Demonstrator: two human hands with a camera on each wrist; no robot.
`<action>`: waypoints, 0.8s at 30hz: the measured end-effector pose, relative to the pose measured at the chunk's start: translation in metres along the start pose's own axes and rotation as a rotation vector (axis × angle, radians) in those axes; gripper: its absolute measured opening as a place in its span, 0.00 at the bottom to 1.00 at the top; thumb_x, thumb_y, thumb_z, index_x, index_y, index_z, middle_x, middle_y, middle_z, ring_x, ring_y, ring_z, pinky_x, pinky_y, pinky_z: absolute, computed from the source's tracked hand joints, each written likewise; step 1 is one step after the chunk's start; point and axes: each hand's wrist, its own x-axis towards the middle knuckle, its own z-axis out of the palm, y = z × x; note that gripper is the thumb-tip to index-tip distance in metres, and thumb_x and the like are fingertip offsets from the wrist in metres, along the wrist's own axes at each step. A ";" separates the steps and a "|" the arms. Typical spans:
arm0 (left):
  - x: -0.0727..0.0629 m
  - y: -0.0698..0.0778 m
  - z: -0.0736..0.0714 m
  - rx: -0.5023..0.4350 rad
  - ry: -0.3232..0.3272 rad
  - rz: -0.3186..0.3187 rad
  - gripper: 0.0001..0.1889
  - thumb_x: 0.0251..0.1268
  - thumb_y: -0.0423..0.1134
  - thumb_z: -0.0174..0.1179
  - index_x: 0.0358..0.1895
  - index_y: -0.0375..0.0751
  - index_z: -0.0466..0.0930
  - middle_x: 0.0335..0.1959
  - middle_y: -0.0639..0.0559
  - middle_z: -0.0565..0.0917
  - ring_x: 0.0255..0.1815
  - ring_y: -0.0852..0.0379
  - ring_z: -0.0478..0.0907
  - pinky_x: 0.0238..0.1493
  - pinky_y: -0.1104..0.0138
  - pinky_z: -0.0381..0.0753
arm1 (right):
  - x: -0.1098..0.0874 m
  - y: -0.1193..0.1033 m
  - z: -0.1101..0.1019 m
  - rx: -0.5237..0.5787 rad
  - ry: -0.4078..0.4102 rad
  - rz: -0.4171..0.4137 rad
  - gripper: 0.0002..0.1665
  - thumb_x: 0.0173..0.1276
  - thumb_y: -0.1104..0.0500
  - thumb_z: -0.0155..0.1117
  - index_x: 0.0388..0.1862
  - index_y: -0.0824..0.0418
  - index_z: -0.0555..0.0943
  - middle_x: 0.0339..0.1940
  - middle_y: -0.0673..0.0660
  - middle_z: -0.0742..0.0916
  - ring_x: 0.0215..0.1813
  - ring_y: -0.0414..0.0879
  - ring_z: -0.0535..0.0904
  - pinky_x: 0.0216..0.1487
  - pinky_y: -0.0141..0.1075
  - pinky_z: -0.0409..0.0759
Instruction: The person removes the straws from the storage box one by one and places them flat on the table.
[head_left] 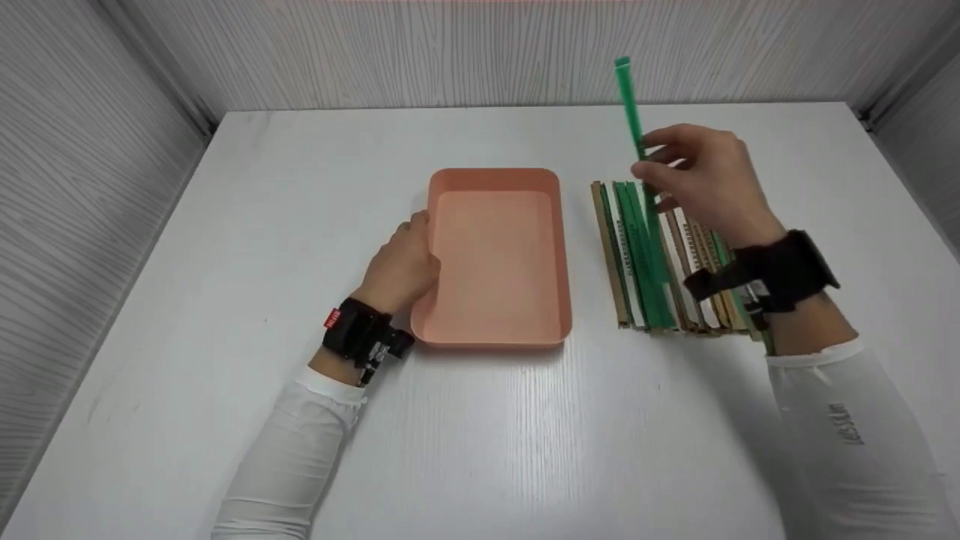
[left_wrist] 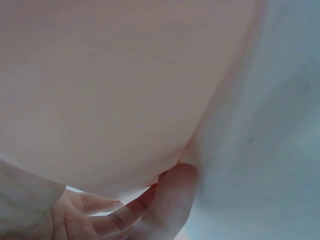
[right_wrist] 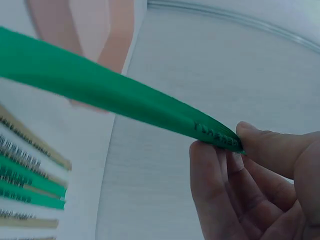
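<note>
A long, narrow green stick packet (head_left: 628, 105) is held up by my right hand (head_left: 697, 176), pinched between thumb and fingers. Dark printing shows on the packet (right_wrist: 150, 102) near the fingertips in the right wrist view. Below that hand, a row of stick packets (head_left: 634, 255) in green, white and brown lies side by side, partly hidden by the hand and wrist. My left hand (head_left: 401, 262) grips the left wall of a salmon-pink rectangular tray (head_left: 491, 346), its thumb over the rim. Nothing lies inside the tray.
The white table (head_left: 487, 435) carries the tray in the middle and the packet row to its right. Grey wood-grain panels (head_left: 480, 52) stand along the back and both sides. Each wrist wears a black strap (head_left: 795, 270) with a camera.
</note>
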 end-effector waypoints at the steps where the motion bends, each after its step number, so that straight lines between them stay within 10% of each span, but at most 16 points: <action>1: 0.000 0.000 0.000 0.001 0.001 0.002 0.35 0.74 0.30 0.45 0.82 0.30 0.49 0.68 0.28 0.71 0.62 0.34 0.77 0.62 0.44 0.77 | -0.002 0.009 -0.008 -0.010 0.014 0.010 0.24 0.75 0.56 0.68 0.66 0.64 0.81 0.46 0.57 0.88 0.37 0.37 0.85 0.33 0.29 0.85; 7: -0.003 0.000 -0.001 0.003 -0.005 -0.001 0.35 0.74 0.30 0.45 0.82 0.29 0.48 0.69 0.27 0.70 0.64 0.33 0.76 0.63 0.44 0.76 | -0.011 0.058 -0.039 -0.012 0.029 0.131 0.29 0.75 0.52 0.68 0.69 0.66 0.79 0.43 0.48 0.85 0.34 0.34 0.85 0.33 0.30 0.86; 24: -0.004 -0.001 -0.003 -0.049 -0.016 0.024 0.35 0.73 0.28 0.43 0.82 0.28 0.47 0.71 0.25 0.67 0.67 0.32 0.72 0.67 0.45 0.73 | -0.019 0.105 -0.045 -0.291 -0.129 0.301 0.26 0.76 0.60 0.59 0.63 0.80 0.77 0.53 0.81 0.82 0.26 0.44 0.86 0.28 0.37 0.86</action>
